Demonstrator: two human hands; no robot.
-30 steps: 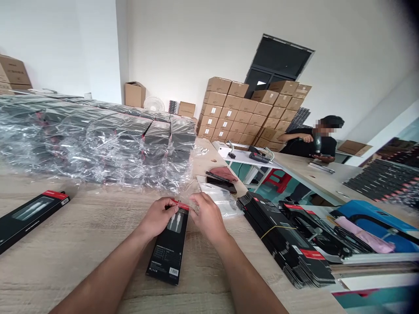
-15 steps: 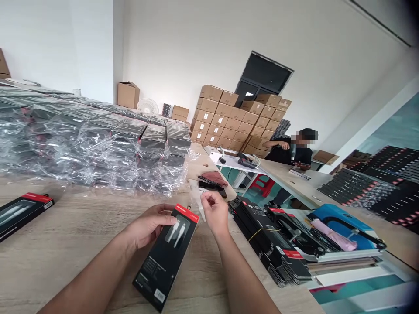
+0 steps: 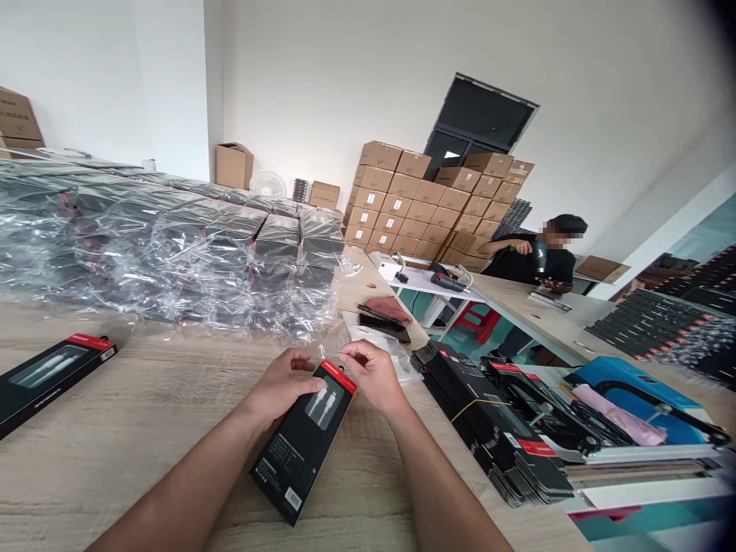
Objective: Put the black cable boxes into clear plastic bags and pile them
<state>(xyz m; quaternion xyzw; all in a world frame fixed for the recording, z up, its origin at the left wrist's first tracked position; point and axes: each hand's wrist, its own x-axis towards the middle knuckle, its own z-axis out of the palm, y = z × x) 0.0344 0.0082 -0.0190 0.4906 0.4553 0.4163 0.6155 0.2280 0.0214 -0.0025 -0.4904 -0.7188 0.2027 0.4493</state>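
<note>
A black cable box point(image 3: 302, 452) with a red top edge, a hanging loop and a window showing white plugs is tilted above the wooden table. My left hand point(image 3: 281, 391) is closed on its left edge near the window, thumb on the front. My right hand point(image 3: 372, 372) pinches its fingertips just over the box's top end, beside the hanging loop. Whatever is in that pinch is too small to make out. Another black and red cable box point(image 3: 51, 376) lies on the table to the left.
Plastic-wrapped stacks of boxes point(image 3: 230, 253) line the table's far side. A banded pile of flat black cartons point(image 3: 488, 418) is at right, beside a blue case point(image 3: 638, 387). Clear plastic bags point(image 3: 396, 360) lie beyond my right hand. A co-worker point(image 3: 532, 257) sits behind another table.
My right hand has come left and down to the box's top end, its fingertips now close to the loop. The box stays in my left hand. The view has shifted slightly.
</note>
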